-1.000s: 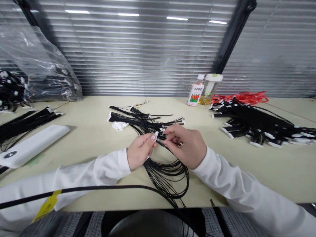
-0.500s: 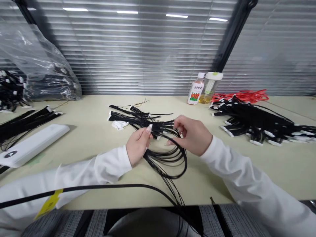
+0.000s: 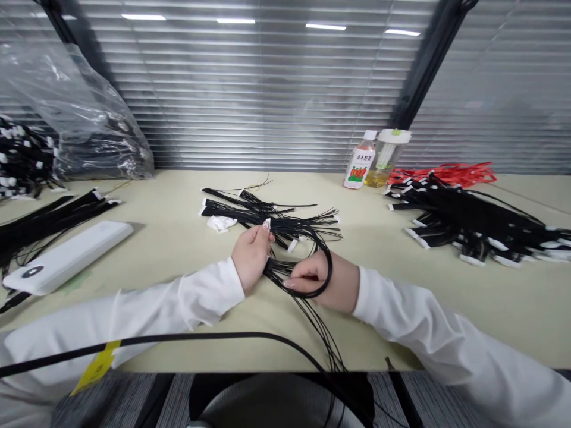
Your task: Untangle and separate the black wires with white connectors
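Note:
A looped bundle of thin black wires [image 3: 329, 261] with white connectors is between my hands, just above the table. My left hand [image 3: 253, 252] is closed on the bundle's end, thumb pressed near a small white connector [image 3: 266, 224]. Inside and around the lower part of the loop, my right hand [image 3: 328, 282] is closed, thumb and fingers gathering the wires. Loose wire tails [image 3: 321, 333] hang from the bundle over the table's front edge. Just behind lie more black wire harnesses [image 3: 232, 208] with white ends, beside a crumpled white tissue [image 3: 220, 223].
At left are a white power bank [image 3: 71, 255], black cables [image 3: 53, 217] and a clear plastic bag [image 3: 102, 131]. A bottle [image 3: 359, 160] and a lidded cup [image 3: 387, 157] stand at the back. Black harnesses [image 3: 468, 214] and red strips [image 3: 464, 172] lie right. A black cable [image 3: 200, 336] crosses in front.
My right hand has moved down from the top of the loop to its lower part, and the loop has drawn smaller. My left hand keeps its hold.

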`<state>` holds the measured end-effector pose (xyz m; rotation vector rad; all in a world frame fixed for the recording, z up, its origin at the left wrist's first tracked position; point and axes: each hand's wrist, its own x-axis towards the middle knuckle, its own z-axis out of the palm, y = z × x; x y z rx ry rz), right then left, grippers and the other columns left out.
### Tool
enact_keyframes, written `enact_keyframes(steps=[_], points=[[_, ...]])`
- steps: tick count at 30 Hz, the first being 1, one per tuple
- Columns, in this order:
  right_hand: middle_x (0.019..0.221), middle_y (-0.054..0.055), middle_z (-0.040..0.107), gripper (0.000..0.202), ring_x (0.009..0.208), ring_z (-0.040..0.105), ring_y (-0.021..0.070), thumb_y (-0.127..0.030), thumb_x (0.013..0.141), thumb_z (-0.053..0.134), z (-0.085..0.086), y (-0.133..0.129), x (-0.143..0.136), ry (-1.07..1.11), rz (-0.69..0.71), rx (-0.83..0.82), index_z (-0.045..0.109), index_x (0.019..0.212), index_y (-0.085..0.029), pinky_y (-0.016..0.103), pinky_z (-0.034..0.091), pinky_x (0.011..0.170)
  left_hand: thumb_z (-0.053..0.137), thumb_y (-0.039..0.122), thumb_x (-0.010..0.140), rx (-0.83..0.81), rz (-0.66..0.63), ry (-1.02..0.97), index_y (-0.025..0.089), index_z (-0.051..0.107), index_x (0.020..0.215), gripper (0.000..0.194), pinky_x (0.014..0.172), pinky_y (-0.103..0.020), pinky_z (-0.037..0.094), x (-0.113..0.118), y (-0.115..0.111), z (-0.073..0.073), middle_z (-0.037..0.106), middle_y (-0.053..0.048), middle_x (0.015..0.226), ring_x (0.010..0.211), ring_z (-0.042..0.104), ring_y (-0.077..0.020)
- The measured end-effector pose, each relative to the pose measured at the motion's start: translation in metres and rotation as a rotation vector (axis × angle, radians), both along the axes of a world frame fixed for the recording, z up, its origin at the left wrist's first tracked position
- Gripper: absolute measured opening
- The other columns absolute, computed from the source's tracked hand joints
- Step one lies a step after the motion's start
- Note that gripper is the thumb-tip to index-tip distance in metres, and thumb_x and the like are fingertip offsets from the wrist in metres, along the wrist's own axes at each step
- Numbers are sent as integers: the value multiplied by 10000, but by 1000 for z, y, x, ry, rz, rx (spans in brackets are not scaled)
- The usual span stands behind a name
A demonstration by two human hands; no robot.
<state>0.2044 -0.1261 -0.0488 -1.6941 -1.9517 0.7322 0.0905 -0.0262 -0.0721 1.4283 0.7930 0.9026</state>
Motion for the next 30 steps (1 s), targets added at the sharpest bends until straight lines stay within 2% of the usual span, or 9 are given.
enact_keyframes(steps=[5, 9, 12, 14, 18, 22, 24, 27, 30], points=[[409, -39, 424, 319, 369, 355, 14, -334, 763, 426, -3, -2, -2, 94, -68, -6, 465, 526, -123, 125, 246, 371, 404, 467, 763, 16, -5, 21, 150, 447, 618, 351, 370, -151, 254, 0, 1, 0, 344, 59, 405, 376, 310, -39], [368, -39, 438, 362, 311, 374, 26, -406, 779, 393, 1, -6, -5, 158, -50, -143, 458, 544, -139, 129, 279, 342, 410, 482, 755, 50, 6, 44, 150, 456, 619, 362, 385, -157, 277, -1, 0, 0, 361, 58, 408, 384, 327, -43], [388, -38, 455, 349, 294, 383, 33, -393, 794, 362, 6, -9, -7, 125, -78, -194, 446, 561, -148, 137, 270, 321, 403, 485, 758, 72, 12, 55, 148, 458, 617, 369, 397, -156, 289, -2, 0, 0, 363, 57, 412, 393, 337, -42], [397, -33, 458, 322, 314, 390, 34, -348, 801, 355, 9, -10, -9, 32, -100, -131, 460, 572, -147, 141, 271, 343, 393, 481, 765, 72, 8, 51, 149, 458, 622, 367, 393, -154, 279, -2, 0, 0, 354, 59, 411, 390, 327, -39], [474, -3, 490, 249, 438, 397, 49, -254, 776, 392, 11, -13, -8, -335, -146, 163, 522, 589, -152, 183, 270, 457, 389, 481, 767, 39, -1, 42, 154, 455, 632, 360, 373, -155, 252, -2, 2, -1, 338, 63, 401, 376, 308, -39], [604, 30, 565, 162, 560, 474, 98, -179, 715, 436, 16, -19, 0, -590, -107, 198, 562, 613, -171, 228, 258, 514, 398, 472, 765, 15, 7, 5, 154, 455, 625, 352, 368, -159, 239, -1, 5, -3, 348, 58, 403, 375, 308, -42], [654, 53, 592, 166, 595, 509, 134, -177, 707, 438, 23, -23, 8, -718, -185, 163, 576, 616, -172, 246, 245, 510, 410, 473, 758, -7, 4, -21, 157, 451, 623, 346, 359, -159, 224, 0, 6, -5, 334, 62, 403, 368, 296, -41], [573, 64, 575, 210, 536, 502, 162, -254, 738, 423, 35, -25, 26, -881, -402, 161, 587, 627, -185, 257, 222, 479, 419, 477, 751, -33, 4, -48, 160, 446, 619, 345, 352, -161, 206, 1, 6, -6, 314, 66, 403, 361, 277, -39], [549, 50, 562, 180, 507, 497, 153, -269, 740, 447, 43, -25, 43, -820, -585, 352, 605, 761, -185, 270, 297, 488, 411, 484, 751, -23, -1, -45, 157, 445, 612, 358, 356, -163, 201, 1, 6, -6, 308, 64, 409, 366, 270, -38]])
